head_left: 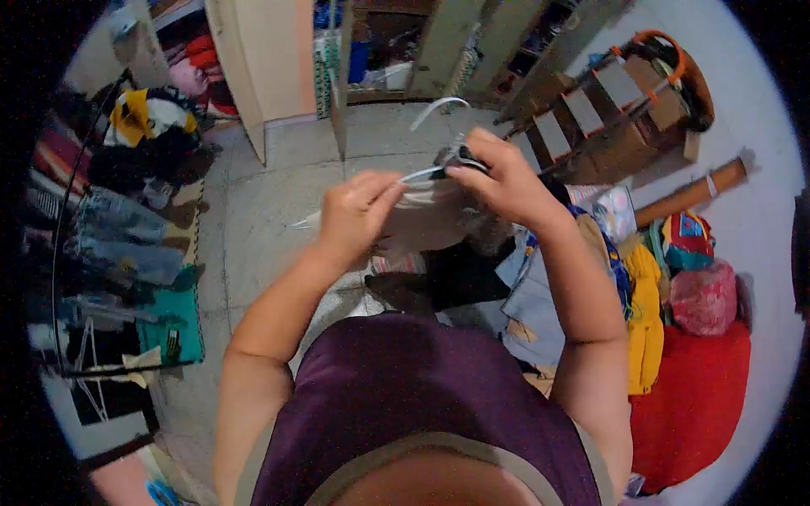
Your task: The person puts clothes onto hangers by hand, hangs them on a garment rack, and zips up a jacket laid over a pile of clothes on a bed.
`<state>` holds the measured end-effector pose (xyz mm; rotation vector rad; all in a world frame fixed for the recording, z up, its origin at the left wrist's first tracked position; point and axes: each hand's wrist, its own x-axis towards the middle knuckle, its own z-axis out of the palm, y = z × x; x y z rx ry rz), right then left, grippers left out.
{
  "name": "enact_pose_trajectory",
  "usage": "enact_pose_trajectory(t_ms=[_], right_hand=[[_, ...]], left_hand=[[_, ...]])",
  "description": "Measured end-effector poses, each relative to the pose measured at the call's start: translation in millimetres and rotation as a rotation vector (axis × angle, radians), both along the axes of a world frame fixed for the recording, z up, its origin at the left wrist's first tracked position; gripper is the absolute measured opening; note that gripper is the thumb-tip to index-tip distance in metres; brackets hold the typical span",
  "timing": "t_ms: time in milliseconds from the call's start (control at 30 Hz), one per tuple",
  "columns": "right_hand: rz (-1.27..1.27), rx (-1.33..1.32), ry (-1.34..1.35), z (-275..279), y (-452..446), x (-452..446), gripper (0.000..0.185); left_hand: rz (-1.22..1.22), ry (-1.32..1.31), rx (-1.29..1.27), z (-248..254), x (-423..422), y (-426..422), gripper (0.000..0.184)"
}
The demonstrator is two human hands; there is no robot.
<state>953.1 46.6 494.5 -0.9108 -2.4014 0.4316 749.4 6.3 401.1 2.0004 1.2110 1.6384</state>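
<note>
In front of my chest, my left hand is closed in a pinch on a thin white bar that looks like part of a clothes hanger. A curved white hook rises above it. My right hand is closed around a small dark grey and black bunched thing at the bar's other end; its kind is unclear. Beneath the bar hangs pale cloth, blurred. A pale pointed end shows left of my left hand.
Clothes and jeans lie at the left inside a black frame, near a teal mat. At the right are folded clothes, yellow cloth, red cloth and a stepladder. Open cabinet doors stand ahead.
</note>
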Motion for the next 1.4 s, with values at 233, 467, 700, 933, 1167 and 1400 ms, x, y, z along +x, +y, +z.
enact_pose_trajectory(t_ms=[233,467,700,933,1167,1400], right_hand=[[0.028,-0.035,-0.015,10.3,-9.9,-11.0,0.017],[-0.032,-0.065,0.057,33.7,-5.5,15.1,0.017],[-0.06,-0.202,0.255,40.0,-14.3,24.1,0.034],[0.054,-0.195,0.181,59.6,-35.6,40.8,0.038],[0.036,-0.199,0.212,67.1,-46.0,69.6,0.041],[0.062,-0.166,0.225,73.9,-54.4,84.1,0.038]], left_hand=[[-0.338,-0.191,-0.524,4.5,-35.6,3.4,0.024],[-0.555,0.133,-0.829,-51.2,-55.3,44.5,0.042],[-0.771,0.066,-0.498,-188.8,65.5,47.9,0.069],[-0.917,0.396,-0.734,-71.4,27.9,58.8,0.04],[-1.18,-0.564,-0.983,-26.5,-20.5,93.1,0.034],[-1.206,-0.2,-1.067,-25.9,12.6,14.2,0.034]])
